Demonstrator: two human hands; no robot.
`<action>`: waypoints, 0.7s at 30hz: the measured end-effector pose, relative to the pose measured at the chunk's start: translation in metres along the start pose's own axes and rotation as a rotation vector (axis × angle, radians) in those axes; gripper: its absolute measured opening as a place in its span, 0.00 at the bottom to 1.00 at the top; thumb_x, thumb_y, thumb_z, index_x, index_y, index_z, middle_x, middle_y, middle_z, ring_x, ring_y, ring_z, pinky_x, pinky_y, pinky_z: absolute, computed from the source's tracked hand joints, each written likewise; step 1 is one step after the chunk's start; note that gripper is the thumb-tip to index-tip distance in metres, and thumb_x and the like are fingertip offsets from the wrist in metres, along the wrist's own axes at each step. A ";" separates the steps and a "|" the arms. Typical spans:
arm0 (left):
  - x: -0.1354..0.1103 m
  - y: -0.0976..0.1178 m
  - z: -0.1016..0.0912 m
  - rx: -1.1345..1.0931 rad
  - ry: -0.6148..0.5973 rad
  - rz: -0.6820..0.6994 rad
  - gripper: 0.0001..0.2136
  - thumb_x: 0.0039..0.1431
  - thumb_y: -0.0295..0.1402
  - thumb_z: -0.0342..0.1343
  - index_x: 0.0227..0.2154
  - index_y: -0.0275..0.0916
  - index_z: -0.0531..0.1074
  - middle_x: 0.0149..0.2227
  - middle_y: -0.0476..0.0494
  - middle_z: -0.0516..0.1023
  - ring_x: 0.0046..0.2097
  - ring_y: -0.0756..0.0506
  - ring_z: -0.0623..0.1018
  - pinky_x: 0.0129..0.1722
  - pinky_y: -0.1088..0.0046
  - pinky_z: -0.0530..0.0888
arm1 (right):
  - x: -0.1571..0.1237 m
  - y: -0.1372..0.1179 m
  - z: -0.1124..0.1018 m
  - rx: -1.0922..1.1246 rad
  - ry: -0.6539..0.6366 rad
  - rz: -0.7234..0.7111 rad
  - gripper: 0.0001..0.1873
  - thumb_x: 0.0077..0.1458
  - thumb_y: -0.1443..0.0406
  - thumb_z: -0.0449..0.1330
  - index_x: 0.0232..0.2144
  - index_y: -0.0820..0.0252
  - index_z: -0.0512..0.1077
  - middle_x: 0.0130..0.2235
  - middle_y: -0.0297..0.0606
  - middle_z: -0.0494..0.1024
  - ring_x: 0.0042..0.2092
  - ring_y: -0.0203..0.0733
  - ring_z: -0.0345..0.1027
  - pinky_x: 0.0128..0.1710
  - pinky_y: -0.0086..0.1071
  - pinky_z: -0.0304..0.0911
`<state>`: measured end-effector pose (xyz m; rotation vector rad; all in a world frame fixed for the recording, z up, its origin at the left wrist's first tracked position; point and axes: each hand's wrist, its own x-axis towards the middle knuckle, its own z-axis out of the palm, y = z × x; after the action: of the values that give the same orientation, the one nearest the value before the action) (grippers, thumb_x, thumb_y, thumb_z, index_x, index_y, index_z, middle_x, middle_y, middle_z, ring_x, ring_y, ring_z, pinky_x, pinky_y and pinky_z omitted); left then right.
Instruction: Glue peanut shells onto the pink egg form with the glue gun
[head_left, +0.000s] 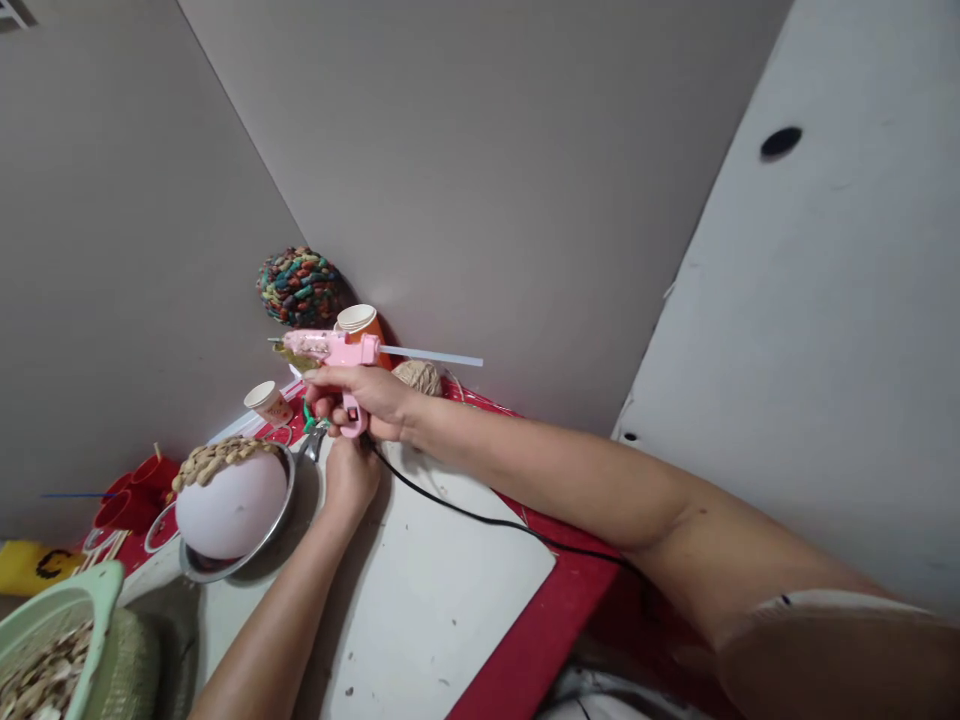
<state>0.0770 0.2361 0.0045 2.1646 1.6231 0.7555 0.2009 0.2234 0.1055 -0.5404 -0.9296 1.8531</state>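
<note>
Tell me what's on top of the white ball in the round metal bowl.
A patch of tan shell-like pieces covers the top of the white ball; the rest shows bare. Its underside is hidden in the metal bowl.

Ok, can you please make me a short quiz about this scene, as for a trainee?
1. True or false: the right hand holds the glue gun.
2. What sits in the bowl? A) a white ball B) a paper cup C) a spool of twine
3. Fill in: the cord that runs from the glue gun is ____ in colour.
Key: 1 true; 2 A; 3 black.
</note>
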 end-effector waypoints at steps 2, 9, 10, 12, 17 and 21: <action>-0.001 -0.003 -0.001 0.021 0.000 0.014 0.16 0.63 0.38 0.56 0.50 0.37 0.70 0.50 0.39 0.74 0.46 0.42 0.77 0.44 0.58 0.76 | 0.003 -0.003 -0.003 0.007 0.009 -0.037 0.16 0.62 0.65 0.56 0.23 0.65 0.67 0.16 0.27 0.67 0.14 0.25 0.51 0.16 0.20 0.57; -0.012 -0.015 -0.018 -0.016 0.078 0.062 0.05 0.56 0.26 0.55 0.36 0.38 0.69 0.32 0.47 0.76 0.31 0.48 0.75 0.36 0.68 0.72 | 0.003 -0.020 -0.011 0.011 0.019 -0.126 0.16 0.62 0.66 0.55 0.23 0.65 0.67 0.17 0.28 0.68 0.15 0.25 0.53 0.15 0.20 0.56; -0.011 -0.017 -0.019 -0.028 0.094 0.062 0.06 0.55 0.25 0.54 0.36 0.39 0.68 0.33 0.47 0.77 0.32 0.47 0.75 0.36 0.69 0.72 | 0.002 -0.021 -0.011 0.011 0.020 -0.133 0.16 0.62 0.66 0.56 0.23 0.65 0.67 0.16 0.28 0.68 0.15 0.25 0.52 0.15 0.20 0.56; -0.010 -0.018 -0.018 -0.051 0.109 0.063 0.07 0.54 0.25 0.53 0.37 0.40 0.68 0.35 0.45 0.78 0.32 0.47 0.76 0.36 0.69 0.71 | 0.000 -0.023 -0.010 0.001 0.020 -0.153 0.15 0.61 0.65 0.57 0.22 0.64 0.67 0.16 0.28 0.67 0.15 0.25 0.51 0.15 0.19 0.55; -0.003 -0.013 -0.010 -0.072 0.072 0.070 0.09 0.50 0.27 0.56 0.37 0.41 0.70 0.31 0.46 0.79 0.32 0.45 0.77 0.35 0.70 0.70 | -0.005 -0.026 -0.007 -0.089 0.019 -0.195 0.15 0.61 0.66 0.58 0.22 0.64 0.67 0.16 0.27 0.66 0.15 0.25 0.52 0.14 0.19 0.55; 0.004 -0.006 -0.008 -0.098 0.046 0.041 0.11 0.48 0.27 0.57 0.36 0.41 0.71 0.27 0.50 0.77 0.28 0.45 0.74 0.33 0.71 0.67 | -0.004 -0.025 -0.007 -0.127 0.014 -0.212 0.16 0.62 0.66 0.56 0.22 0.65 0.67 0.16 0.27 0.66 0.15 0.24 0.52 0.13 0.18 0.53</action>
<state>0.0677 0.2412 0.0086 2.1322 1.5335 0.8844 0.2217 0.2287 0.1214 -0.5099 -1.0583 1.6064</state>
